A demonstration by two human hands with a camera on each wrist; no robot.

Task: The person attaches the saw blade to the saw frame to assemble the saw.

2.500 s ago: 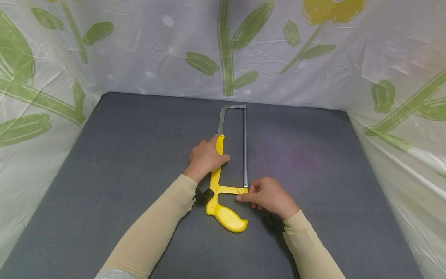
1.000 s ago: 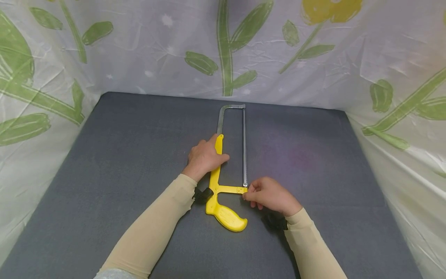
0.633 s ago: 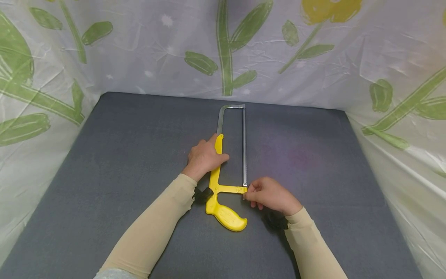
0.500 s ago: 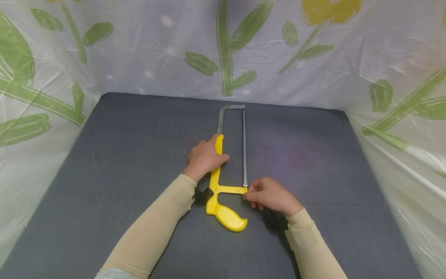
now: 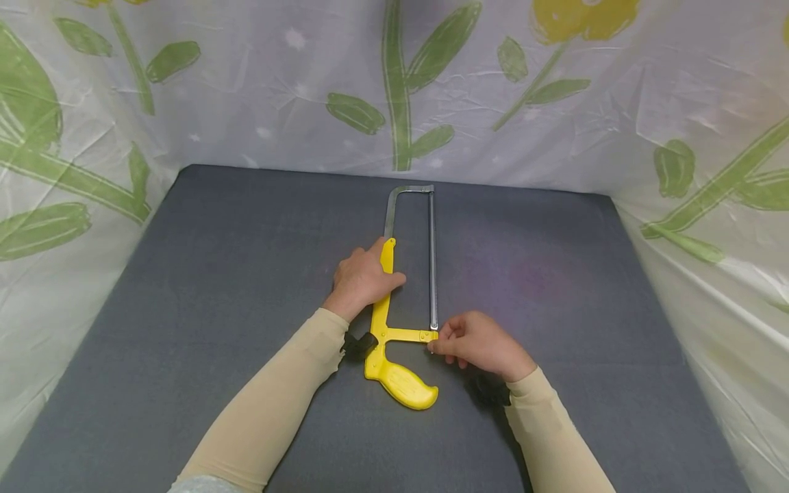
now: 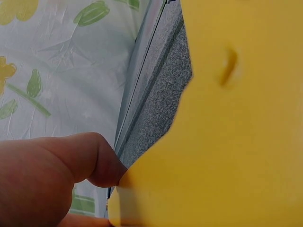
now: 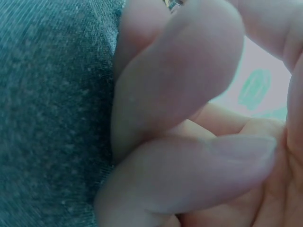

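Observation:
A hacksaw (image 5: pixel 379 316) with a yellow frame and handle lies flat on the dark cloth-covered table, its silver blade to the right. My left hand (image 5: pixel 364 277) grips the yellow frame above the handle; its thumb lies across the frame. In the left wrist view the yellow frame (image 6: pixel 236 142) fills the right side, close to the thumb. My right hand (image 5: pixel 483 344) pinches at the near end of the blade, beside the yellow crosspiece. Between its fingertips a bit of small metal fitting (image 7: pixel 175 4) shows at the top of the right wrist view; the rest is hidden.
The dark tabletop (image 5: pixel 246 239) stretches around the saw on all sides. A pale curtain (image 5: pixel 277 103) with green leaves and yellow flowers hangs behind the table and along both sides.
The right thumb, stretched farther left past the crosspiece 2.5 seconds ago, has drawn back to the right and shifted slightly since. The left hand and the hacksaw have stayed in place.

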